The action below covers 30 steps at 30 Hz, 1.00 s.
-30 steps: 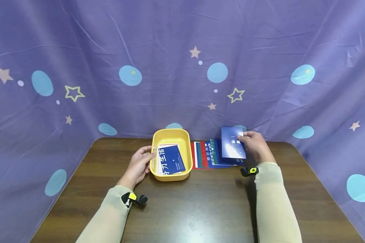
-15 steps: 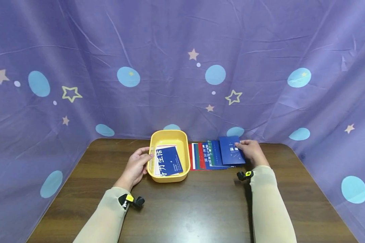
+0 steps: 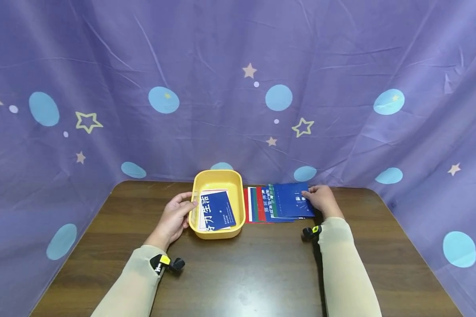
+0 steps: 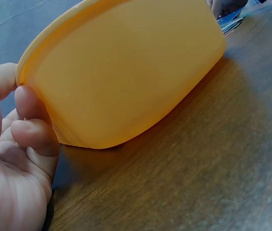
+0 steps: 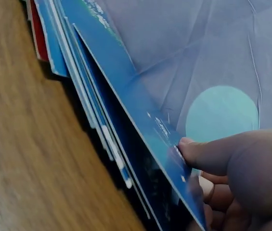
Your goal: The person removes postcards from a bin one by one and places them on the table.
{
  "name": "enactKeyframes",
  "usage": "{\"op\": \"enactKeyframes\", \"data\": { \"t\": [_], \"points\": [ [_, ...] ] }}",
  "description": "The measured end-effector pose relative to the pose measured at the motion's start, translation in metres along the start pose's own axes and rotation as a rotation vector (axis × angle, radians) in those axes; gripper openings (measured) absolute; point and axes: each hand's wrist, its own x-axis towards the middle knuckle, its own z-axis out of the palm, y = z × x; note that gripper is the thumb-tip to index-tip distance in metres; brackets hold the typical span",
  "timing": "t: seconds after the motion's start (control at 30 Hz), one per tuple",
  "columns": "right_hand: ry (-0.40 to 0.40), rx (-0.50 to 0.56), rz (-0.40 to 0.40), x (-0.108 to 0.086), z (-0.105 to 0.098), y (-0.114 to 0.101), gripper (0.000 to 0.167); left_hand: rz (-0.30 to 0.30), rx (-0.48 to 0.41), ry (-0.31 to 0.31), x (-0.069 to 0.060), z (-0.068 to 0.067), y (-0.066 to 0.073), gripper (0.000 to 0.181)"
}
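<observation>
My left hand (image 3: 173, 218) grips the left rim of a yellow plastic basin (image 3: 218, 235), thumb over the edge and fingers beneath it. Inside the basin lies a blue card (image 3: 221, 211) with white characters, on top of a white one. Right of the basin, a fanned row of overlapping cards (image 3: 258, 204) in red, white, green and blue lies on the table. My right hand (image 3: 323, 200) pinches the right edge of a blue card (image 3: 291, 200) at the row's right end. In the right wrist view, this card (image 5: 140, 115) stands tilted, its near end raised off the cards beneath.
The brown wooden table (image 3: 246, 273) has the basin and cards near its back edge. A purple curtain (image 3: 206, 88) with stars and blue dots hangs behind and at both sides. Each wrist carries a small black camera (image 3: 176, 265).
My right hand has lowered the blue card and brought it left, onto the right end of the row. My left hand has kept its grip on the basin.
</observation>
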Motion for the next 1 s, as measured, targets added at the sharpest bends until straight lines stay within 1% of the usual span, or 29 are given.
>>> {"op": "enactKeyframes", "data": {
  "t": [0.07, 0.2, 0.27, 0.43, 0.5, 0.57, 0.6, 0.7, 0.77, 0.8, 0.83, 0.9, 1.0],
  "points": [
    [0.001, -0.047, -0.024, 0.000, 0.000, -0.003, 0.043, 0.008, 0.003, -0.005, 0.001, -0.001, 0.001, 0.051],
    [-0.003, -0.077, -0.033, 0.000, 0.000, -0.008, 0.046, 0.013, 0.010, -0.013, 0.001, -0.003, 0.004, 0.051],
    [-0.002, -0.050, -0.029, 0.000, 0.001, -0.007, 0.047, 0.010, 0.013, -0.011, 0.002, -0.004, 0.004, 0.051],
    [0.029, 0.045, -0.032, 0.001, 0.000, -0.005, 0.048, 0.006, 0.009, -0.004, 0.002, -0.006, 0.004, 0.051],
    [0.035, 0.048, -0.028, 0.002, 0.000, -0.003, 0.047, 0.006, 0.006, -0.004, 0.002, -0.006, 0.004, 0.051],
    [0.030, 0.030, -0.019, 0.004, 0.001, -0.001, 0.046, 0.003, 0.004, -0.003, 0.001, -0.006, 0.003, 0.051],
    [0.023, 0.016, -0.016, 0.005, 0.001, 0.001, 0.046, 0.002, 0.004, -0.002, 0.001, -0.006, 0.002, 0.051],
    [0.040, -0.038, -0.008, 0.018, 0.008, 0.014, 0.043, -0.005, 0.003, 0.000, -0.001, -0.005, 0.000, 0.050],
    [0.056, -0.076, -0.008, 0.032, 0.015, 0.028, 0.044, -0.003, 0.002, 0.001, -0.001, -0.004, -0.001, 0.049],
    [0.052, -0.084, -0.001, 0.033, 0.015, 0.029, 0.045, -0.003, 0.000, 0.000, -0.001, -0.004, -0.002, 0.049],
    [0.051, -0.088, 0.009, 0.033, 0.015, 0.028, 0.045, 0.000, -0.003, -0.001, -0.001, -0.003, -0.002, 0.049],
    [0.034, -0.078, 0.033, 0.024, 0.010, 0.020, 0.045, 0.004, -0.002, 0.000, 0.000, -0.002, -0.001, 0.049],
    [0.010, -0.081, 0.053, 0.001, 0.000, 0.000, 0.044, 0.001, -0.002, -0.001, 0.000, 0.000, -0.002, 0.048]
  ]
}}
